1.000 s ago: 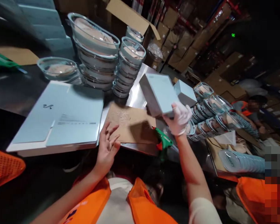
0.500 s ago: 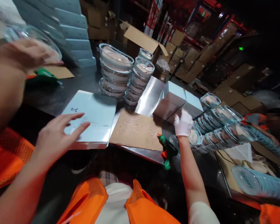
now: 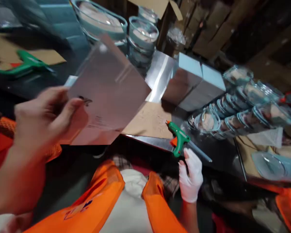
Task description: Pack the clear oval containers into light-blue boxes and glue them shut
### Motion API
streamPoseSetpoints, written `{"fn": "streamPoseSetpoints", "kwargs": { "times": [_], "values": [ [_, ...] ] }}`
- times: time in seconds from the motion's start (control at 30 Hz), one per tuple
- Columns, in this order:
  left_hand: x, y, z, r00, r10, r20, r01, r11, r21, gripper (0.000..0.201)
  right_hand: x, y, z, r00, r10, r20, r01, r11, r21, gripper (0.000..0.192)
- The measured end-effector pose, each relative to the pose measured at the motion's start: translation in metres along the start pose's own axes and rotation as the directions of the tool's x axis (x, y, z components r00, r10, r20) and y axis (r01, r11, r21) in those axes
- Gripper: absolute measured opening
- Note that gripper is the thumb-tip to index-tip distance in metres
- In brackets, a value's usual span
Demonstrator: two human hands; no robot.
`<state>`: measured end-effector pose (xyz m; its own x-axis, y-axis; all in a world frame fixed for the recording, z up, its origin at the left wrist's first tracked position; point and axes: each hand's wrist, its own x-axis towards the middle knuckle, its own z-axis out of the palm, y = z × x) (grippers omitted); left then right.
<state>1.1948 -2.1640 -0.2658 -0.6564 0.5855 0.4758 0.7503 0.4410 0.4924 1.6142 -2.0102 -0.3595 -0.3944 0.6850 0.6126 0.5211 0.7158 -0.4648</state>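
Left hand [image 3: 40,118] pinches flat carton [image 3: 109,94]; right hand [image 3: 191,178] beside glue gun [image 3: 181,139].

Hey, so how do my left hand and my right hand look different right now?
Your left hand is bare, while your right hand is white-gloved. The left one grips a flat panel; the right one holds nothing and is close to a green glue gun. Both are partly curled.
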Motion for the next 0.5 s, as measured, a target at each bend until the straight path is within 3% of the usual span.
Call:
{"fn": "streamPoseSetpoints", "kwargs": {
  "times": [0.03, 0.07, 0.13, 0.2, 0.27, 0.37, 0.43, 0.5],
  "values": [
    [-0.010, 0.023, 0.007, 0.990, 0.081, 0.114, -0.073, 0.995, -0.074, 0.064, 0.014, -0.013, 0.008, 0.994, -0.109, -0.027, 0.108, 0.994, -0.016, 0.028],
    [-0.021, 0.041, 0.017, 0.953, 0.168, 0.254, -0.130, 0.979, -0.160, 0.064, 0.027, -0.023, 0.017, 0.986, -0.159, -0.053, 0.158, 0.987, -0.024, 0.028],
    [-0.044, 0.058, 0.039, 0.825, 0.288, 0.487, -0.148, 0.941, -0.305, 0.060, 0.044, -0.037, 0.035, 0.998, -0.064, 0.020, 0.065, 0.998, -0.011, 0.030],
    [-0.062, 0.051, 0.056, 0.738, 0.347, 0.579, -0.115, 0.910, -0.398, 0.052, 0.049, -0.044, 0.046, 0.991, 0.074, 0.108, -0.079, 0.996, 0.045, 0.033],
    [-0.072, 0.029, 0.067, 0.707, 0.395, 0.586, -0.108, 0.880, -0.462, 0.041, 0.044, -0.045, 0.049, 0.956, 0.171, 0.237, -0.211, 0.965, 0.154, 0.033],
    [-0.078, -0.007, 0.072, 0.665, 0.447, 0.599, -0.099, 0.847, -0.522, 0.031, 0.028, -0.034, 0.044, 0.845, 0.196, 0.498, -0.386, 0.867, 0.314, 0.030],
    [-0.082, -0.024, 0.073, 0.627, 0.428, 0.651, -0.038, 0.852, -0.523, 0.036, 0.015, -0.025, 0.040, 0.747, 0.152, 0.648, -0.481, 0.796, 0.367, 0.028],
    [-0.087, -0.033, 0.078, 0.567, 0.416, 0.711, -0.007, 0.866, -0.500, 0.045, 0.000, -0.018, 0.042, 0.633, 0.118, 0.765, -0.624, 0.663, 0.414, 0.032]
  ]
}}
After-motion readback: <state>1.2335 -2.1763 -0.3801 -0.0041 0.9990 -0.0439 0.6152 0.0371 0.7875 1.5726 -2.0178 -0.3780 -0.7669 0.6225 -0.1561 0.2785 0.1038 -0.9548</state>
